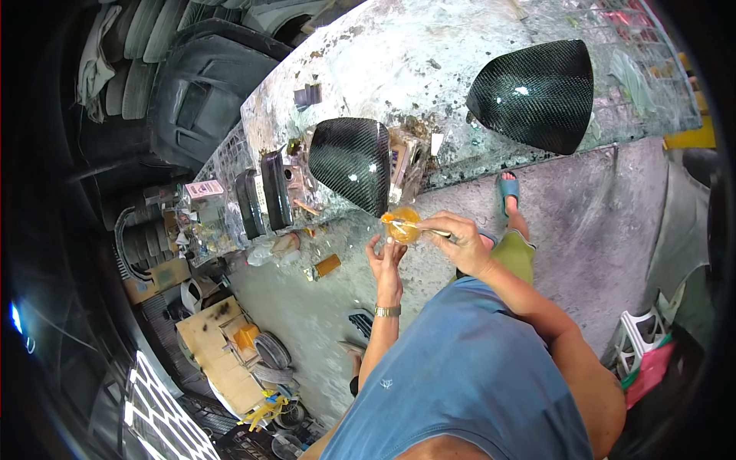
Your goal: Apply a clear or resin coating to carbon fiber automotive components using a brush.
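My left hand (387,261), with a metal watch at the wrist, holds a small clear cup of amber liquid (404,231) at the bench's near edge. Its fingertips are at the cup's near side; part of the grip is hidden. In my right hand (460,239) is a brush (434,231), its handle pinched between the fingers. The brush lies across the cup, bristle end toward the left rim. Just beyond the cup is the tip of a glossy black carbon-fibre shell (349,161). A second carbon-fibre shell (540,96) rests farther right on the bench.
The stained, pale bench (399,69) curves ahead of me. Dark curved strips (276,190) and small packages stand at its left. Below lie an orange-brown block (327,265) and a cardboard sheet (215,345). White and red stools (640,337) stand at right.
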Demonstrator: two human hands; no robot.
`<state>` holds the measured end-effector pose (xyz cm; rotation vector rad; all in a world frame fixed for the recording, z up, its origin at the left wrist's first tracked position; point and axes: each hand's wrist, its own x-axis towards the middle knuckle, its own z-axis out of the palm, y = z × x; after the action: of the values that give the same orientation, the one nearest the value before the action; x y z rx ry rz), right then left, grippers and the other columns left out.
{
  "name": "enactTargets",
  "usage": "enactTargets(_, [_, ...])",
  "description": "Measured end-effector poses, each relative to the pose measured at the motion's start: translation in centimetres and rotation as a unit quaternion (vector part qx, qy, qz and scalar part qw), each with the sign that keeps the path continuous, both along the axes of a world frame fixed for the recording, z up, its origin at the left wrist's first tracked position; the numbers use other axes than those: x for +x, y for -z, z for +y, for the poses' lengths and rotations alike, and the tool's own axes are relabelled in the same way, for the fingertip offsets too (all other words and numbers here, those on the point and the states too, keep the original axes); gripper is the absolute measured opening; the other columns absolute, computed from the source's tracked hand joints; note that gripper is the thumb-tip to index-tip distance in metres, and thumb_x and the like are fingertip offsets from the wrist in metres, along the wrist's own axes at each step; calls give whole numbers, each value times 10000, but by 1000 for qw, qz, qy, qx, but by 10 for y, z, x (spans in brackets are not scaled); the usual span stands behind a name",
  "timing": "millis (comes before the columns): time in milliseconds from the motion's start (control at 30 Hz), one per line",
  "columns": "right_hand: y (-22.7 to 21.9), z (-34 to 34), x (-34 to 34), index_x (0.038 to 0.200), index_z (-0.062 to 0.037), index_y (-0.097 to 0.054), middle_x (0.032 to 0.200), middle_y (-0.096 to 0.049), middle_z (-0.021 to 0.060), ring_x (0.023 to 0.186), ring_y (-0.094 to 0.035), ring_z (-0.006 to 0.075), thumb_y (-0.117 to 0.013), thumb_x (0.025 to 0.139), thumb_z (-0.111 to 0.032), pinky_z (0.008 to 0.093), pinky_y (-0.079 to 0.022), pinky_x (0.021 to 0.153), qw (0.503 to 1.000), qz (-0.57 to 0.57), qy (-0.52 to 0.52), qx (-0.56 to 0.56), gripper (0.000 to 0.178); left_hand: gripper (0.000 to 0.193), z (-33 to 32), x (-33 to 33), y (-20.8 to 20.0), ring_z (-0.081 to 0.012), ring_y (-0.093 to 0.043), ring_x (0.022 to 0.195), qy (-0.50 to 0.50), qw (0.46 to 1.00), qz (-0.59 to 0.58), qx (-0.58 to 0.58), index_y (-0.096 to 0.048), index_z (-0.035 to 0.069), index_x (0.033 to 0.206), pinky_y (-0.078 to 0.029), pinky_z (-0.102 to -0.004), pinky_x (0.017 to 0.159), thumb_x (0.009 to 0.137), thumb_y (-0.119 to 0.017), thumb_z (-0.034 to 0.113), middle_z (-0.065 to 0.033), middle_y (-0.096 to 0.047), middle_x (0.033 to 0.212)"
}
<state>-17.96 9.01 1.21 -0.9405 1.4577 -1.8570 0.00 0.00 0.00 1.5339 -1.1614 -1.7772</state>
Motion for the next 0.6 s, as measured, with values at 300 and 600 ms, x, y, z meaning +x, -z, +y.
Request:
enactTargets(300, [14,-68,-78,1059,-61,-656,611,-485,-66,453,-385,10,-570,941,-130,198,-291,383,962,-274,15,3,162,483,7,-1,2,-231,-621,973,-1,1000,-18,4,-336,86,1228,-519,-368,873,903,-637,279,-140,-573,1126])
enactTargets(600, [6,-65,-44,1032,-37,-663,878,-618,15,745,-531,86,-607,901,-77,237,-427,666,980,-153,129,14,148,465,6,0,8,-223,-629,952,-1,1000,-28,-5,-350,84,1219,-522,-374,867,906,-632,282,-137,-586,1103])
